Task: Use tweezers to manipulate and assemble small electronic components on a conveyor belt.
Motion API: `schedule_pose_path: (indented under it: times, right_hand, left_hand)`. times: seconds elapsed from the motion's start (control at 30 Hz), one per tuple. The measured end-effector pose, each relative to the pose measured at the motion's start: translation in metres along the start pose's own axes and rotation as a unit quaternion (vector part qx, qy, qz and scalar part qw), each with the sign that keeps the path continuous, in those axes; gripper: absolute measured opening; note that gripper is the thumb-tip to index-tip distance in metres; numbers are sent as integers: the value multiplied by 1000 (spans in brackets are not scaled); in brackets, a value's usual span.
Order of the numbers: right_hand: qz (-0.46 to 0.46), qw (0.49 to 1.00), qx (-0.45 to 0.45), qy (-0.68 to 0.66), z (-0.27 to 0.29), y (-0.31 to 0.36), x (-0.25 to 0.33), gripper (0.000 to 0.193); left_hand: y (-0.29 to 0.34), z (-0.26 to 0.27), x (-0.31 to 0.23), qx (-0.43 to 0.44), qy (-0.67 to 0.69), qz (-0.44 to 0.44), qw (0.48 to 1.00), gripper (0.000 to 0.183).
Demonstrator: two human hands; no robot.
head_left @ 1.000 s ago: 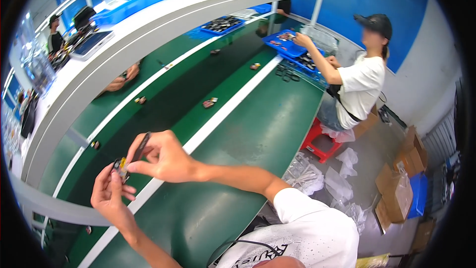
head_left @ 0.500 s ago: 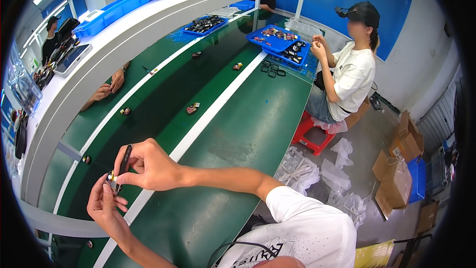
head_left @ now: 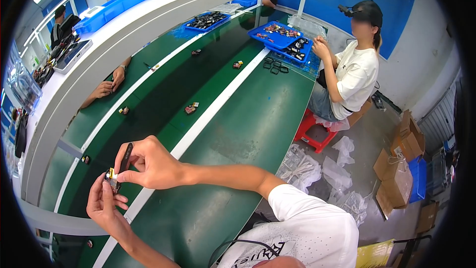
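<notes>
Our left hand [head_left: 103, 204] still grips the assembly [head_left: 113, 183], our right hand [head_left: 157, 167] the black tool [head_left: 127, 155]. We remain on this piece.

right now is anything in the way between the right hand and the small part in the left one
Nothing visible is in the way: the left hand holds the small part, and the right hand, holding a slim black tool, has its thumb tip right at it.

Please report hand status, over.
Left hand: holding small black-silver electronic part. Right hand: holding slim black tool close to part. Grey bar near left wrist.
</notes>
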State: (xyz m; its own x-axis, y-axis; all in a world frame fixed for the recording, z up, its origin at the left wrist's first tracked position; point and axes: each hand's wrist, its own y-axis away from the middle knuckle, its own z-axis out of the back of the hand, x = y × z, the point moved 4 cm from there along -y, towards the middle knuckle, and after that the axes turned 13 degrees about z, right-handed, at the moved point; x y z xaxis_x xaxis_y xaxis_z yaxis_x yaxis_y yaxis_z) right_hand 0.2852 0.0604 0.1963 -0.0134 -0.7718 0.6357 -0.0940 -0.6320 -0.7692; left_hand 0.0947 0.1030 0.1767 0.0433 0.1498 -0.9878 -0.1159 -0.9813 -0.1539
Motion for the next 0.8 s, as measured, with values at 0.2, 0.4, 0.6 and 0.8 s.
schedule_pose_path:
  times: [0.2, 0.4, 0.6, 0.8]
  right_hand:
    - [9, 1000, -3, 3, 0, 1, -1, 12]
    - [21, 1000, -10, 9, 0, 1, -3, 12]
    - [24, 999, -12, 17, 0, 0, -2, 12]
    - [25, 999, -21, 17, 0, 0, -2, 13]
  left_hand:
    - [2, 0, -1, -22, -19, -6, 1000, 27]
    - [1, -1, 1, -42, -33, -16, 998, 26]
    - [4, -3, -2, -65, -49, -23, 996, 25]
    - [4, -3, -4, -70, -55, -26, 996, 25]
